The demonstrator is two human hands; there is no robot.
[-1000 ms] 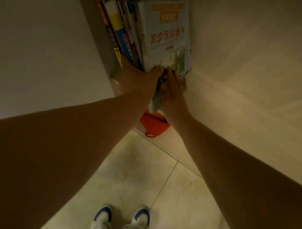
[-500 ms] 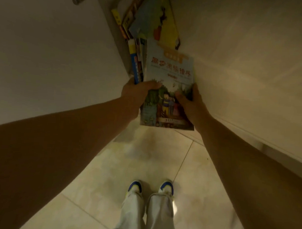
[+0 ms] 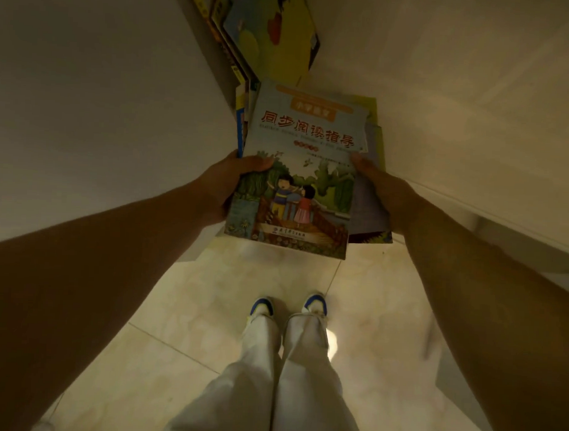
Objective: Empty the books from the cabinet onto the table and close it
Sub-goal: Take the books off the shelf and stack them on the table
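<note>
At frame centre you hold a stack of books (image 3: pixel 297 177): your left hand (image 3: pixel 226 184) grips its left edge, thumb curled over the cover; your right hand (image 3: pixel 387 193) grips the right edge. More books (image 3: pixel 270 31) lean in the cabinet (image 3: pixel 205 51) above.

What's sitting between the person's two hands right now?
In the head view, a stack of books topped by a pale blue illustrated paperback spans the gap; the left hand and right hand grip its sides.

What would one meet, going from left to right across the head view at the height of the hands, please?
Left hand → book with two children on its cover, topmost of the held stack → right hand, which grips the stack's other edge.
</note>
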